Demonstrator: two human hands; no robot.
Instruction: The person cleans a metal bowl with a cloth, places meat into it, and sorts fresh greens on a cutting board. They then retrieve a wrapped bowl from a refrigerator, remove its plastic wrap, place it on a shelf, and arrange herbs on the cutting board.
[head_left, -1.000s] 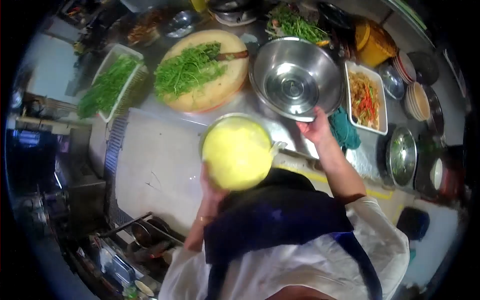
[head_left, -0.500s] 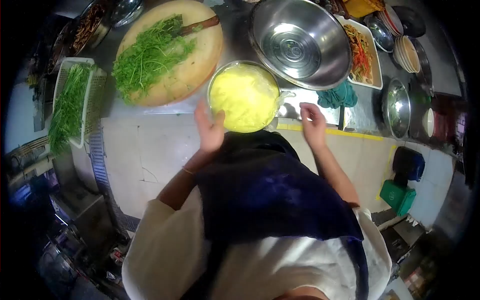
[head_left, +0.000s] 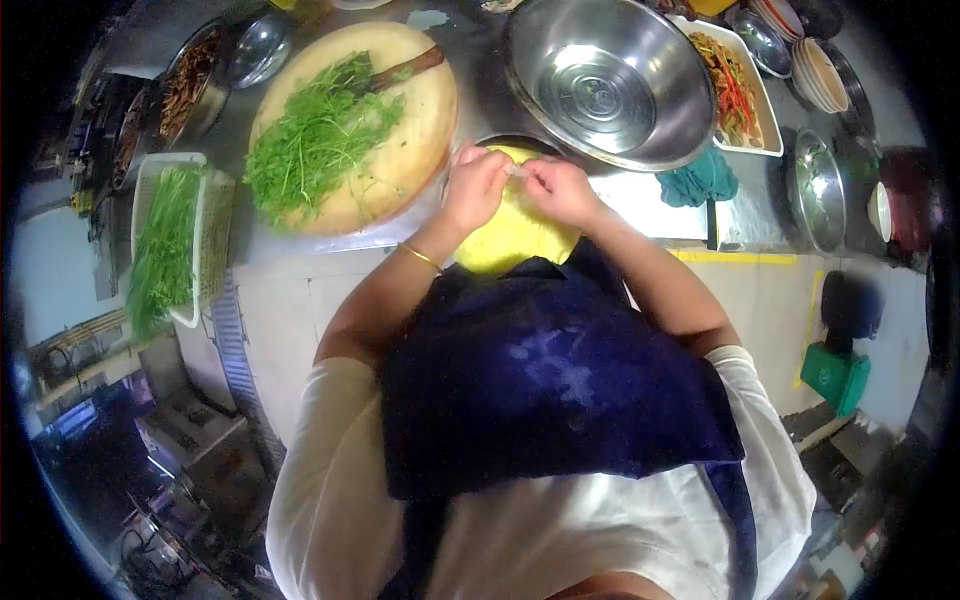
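Note:
Right in front of my apron stands a round metal bowl (head_left: 497,140) filled with something bright yellow (head_left: 512,238), its kind unclear. My left hand (head_left: 474,188) is over the left part of the bowl, with the fingertips pinched together. Close beside it, my right hand (head_left: 562,190) pinches too. Between the fingertips of both hands is a small whitish bit of plastic film (head_left: 515,171). The hands hide the middle and far part of the yellow contents.
Chopped green herbs (head_left: 320,150) and a wooden-handled knife (head_left: 408,68) lie on a round cutting board (head_left: 425,130). A white basket (head_left: 212,240) holds long greens. Rightward are a large steel basin (head_left: 680,120), a green cloth (head_left: 700,180) and a tray of mixed vegetables (head_left: 768,135).
Both hands, apart at either side of the bowl before, have come together above the yellow contents and now pinch the film. The view has shifted slightly.

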